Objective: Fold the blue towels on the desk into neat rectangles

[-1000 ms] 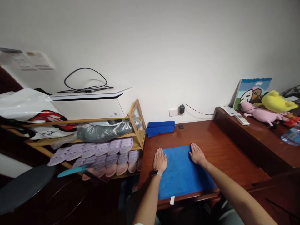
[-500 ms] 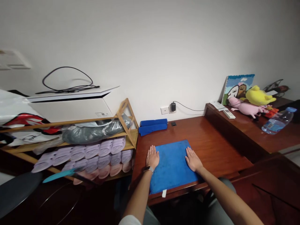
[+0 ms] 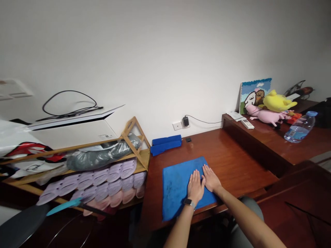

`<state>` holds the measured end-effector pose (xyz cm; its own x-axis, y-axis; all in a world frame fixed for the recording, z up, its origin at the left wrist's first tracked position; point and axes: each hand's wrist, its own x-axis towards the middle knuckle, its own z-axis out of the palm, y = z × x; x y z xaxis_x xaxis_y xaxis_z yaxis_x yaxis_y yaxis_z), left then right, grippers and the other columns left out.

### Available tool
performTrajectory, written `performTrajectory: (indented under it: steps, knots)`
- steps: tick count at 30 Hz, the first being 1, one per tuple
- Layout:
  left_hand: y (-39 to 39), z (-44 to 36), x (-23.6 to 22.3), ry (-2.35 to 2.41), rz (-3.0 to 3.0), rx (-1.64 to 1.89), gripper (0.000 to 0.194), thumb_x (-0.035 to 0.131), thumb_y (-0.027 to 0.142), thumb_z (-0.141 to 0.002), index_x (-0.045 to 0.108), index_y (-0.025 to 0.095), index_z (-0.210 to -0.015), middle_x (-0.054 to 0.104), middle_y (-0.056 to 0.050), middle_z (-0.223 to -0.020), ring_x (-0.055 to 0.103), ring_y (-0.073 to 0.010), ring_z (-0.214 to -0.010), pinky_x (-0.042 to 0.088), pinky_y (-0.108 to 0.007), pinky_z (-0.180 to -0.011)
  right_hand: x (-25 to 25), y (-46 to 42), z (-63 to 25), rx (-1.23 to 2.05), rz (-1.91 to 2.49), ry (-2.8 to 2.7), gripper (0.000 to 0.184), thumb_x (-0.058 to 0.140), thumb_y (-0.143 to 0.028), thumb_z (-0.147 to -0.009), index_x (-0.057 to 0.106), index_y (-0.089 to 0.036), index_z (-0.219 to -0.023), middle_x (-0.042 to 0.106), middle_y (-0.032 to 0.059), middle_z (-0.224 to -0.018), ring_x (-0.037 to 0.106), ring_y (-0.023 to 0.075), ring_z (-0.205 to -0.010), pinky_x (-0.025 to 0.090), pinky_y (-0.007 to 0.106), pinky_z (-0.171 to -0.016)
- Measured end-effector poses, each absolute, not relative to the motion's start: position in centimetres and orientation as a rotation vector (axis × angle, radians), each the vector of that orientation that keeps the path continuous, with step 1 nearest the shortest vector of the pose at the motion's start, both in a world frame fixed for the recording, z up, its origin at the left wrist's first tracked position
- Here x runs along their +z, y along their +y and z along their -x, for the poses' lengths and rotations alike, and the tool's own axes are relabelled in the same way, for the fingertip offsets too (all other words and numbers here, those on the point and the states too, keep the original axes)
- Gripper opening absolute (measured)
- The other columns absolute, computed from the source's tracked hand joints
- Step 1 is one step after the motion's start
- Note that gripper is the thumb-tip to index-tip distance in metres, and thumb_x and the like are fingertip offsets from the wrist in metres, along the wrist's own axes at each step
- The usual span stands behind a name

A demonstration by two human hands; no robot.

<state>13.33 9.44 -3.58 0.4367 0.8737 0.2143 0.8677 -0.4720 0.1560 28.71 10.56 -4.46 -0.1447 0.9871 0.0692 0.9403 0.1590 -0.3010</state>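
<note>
A blue cloth [image 3: 174,186] lies spread flat on the brown wooden desk [image 3: 232,165], with a few dark stains on its left half. My left hand [image 3: 196,187], with a watch [image 3: 190,203] on the wrist, rests palm down on the right half of the cloth. Beside it, my right hand [image 3: 212,178] lies flat at the cloth's right edge. Fingers of both hands are stretched out, and the two hands nearly touch at the left thumb. Neither one grips anything.
Two folded blue cloths [image 3: 166,144] sit at the desk's back left corner. On the raised right surface are a remote [image 3: 247,123], plush toys [image 3: 278,101] and a water bottle [image 3: 300,127]. A charger [image 3: 186,120] is plugged into the wall. Left stands a wooden rack [image 3: 137,151] with slippers [image 3: 113,172].
My left hand has slid right across the cloth, from its left edge to beside my right hand. My right hand stays near the right edge. The view has shifted slightly.
</note>
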Motion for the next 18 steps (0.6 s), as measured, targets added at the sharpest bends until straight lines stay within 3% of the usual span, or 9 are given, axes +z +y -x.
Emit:
performTrajectory:
  steps: [9, 14, 18]
  knots:
    - [8.1, 4.4, -4.7, 2.014, -2.490, 0.474, 0.066, 0.021, 0.046, -0.109, 0.030, 0.010, -0.163, 0.039, -0.016, -0.166, 0.034, -0.0272, -0.156, 0.032, -0.050, -0.127, -4.2, 10.6, -28.7, 0.305, 1.903, -2.160, 0.077, 0.012, -0.052, -0.106, 0.025, -0.004, -0.165, 0.017, 0.0150, -0.172, 0.015, 0.0248, -0.161, 0.016, 0.044, -0.131]
    - [7.5, 5.9, -5.2, 2.032, -2.477, 0.487, 0.066, 0.022, 0.045, -0.109, 0.029, 0.009, -0.164, 0.040, -0.017, -0.165, 0.037, -0.0278, -0.154, 0.034, -0.050, -0.126, -3.4, 10.3, -28.6, 0.301, 1.937, -2.171, 0.077, 0.015, -0.052, -0.107, 0.027, 0.000, -0.163, 0.021, 0.0181, -0.171, 0.017, 0.0260, -0.160, 0.016, 0.043, -0.131]
    - [7.7, 5.4, -5.5, 2.036, -2.489, 0.538, 0.066, 0.025, 0.045, -0.108, 0.024, 0.012, -0.166, 0.042, -0.017, -0.165, 0.038, -0.0277, -0.153, 0.035, -0.050, -0.126, -4.0, 7.8, -28.4, 0.158, 1.769, -2.182, 0.074, 0.015, -0.055, -0.108, 0.025, -0.008, -0.165, 0.019, 0.0140, -0.172, 0.016, 0.0249, -0.160, 0.019, 0.045, -0.131]
